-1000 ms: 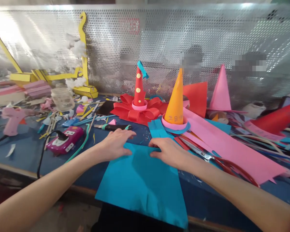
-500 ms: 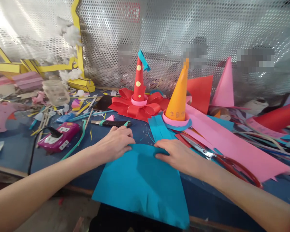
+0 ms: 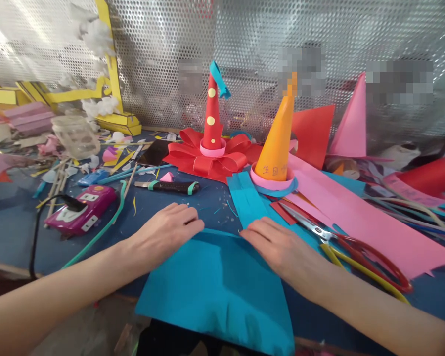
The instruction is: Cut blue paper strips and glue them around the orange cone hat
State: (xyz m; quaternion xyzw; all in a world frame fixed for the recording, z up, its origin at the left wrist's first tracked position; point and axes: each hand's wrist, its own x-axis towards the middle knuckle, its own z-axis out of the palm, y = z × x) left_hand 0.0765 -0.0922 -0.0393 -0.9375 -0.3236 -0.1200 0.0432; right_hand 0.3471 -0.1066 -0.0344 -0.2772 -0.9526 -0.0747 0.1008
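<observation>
A blue sheet of paper [image 3: 218, 291] hangs over the table's front edge toward me, its far edge lying between my hands. My left hand [image 3: 170, 225] pinches the sheet's far left corner with curled fingers. At the far right corner, my right hand [image 3: 276, 242] has its fingers pressed together on the paper. Both thumbs are mostly hidden. Just beyond the left hand lies a black utility knife [image 3: 174, 187] with green bands. Scissors with red handles [image 3: 371, 252] rest beside my right forearm, and blue paper strips [image 3: 244, 198] lie past the right hand.
A red dotted cone hat [image 3: 211, 121] stands on red paper loops, with an orange cone hat [image 3: 276, 143] to its right. A long pink sheet [image 3: 356, 217] stretches rightward. At left sit a purple power strip [image 3: 81, 207], a clear jar [image 3: 76, 138] and scraps. Perforated metal [image 3: 244, 44] stands behind.
The sheet's far edge has straightened from a curve and lies flatter. My fingers have closed further at both corners. The view has shifted slightly, and yellow handles now show beside the red scissors.
</observation>
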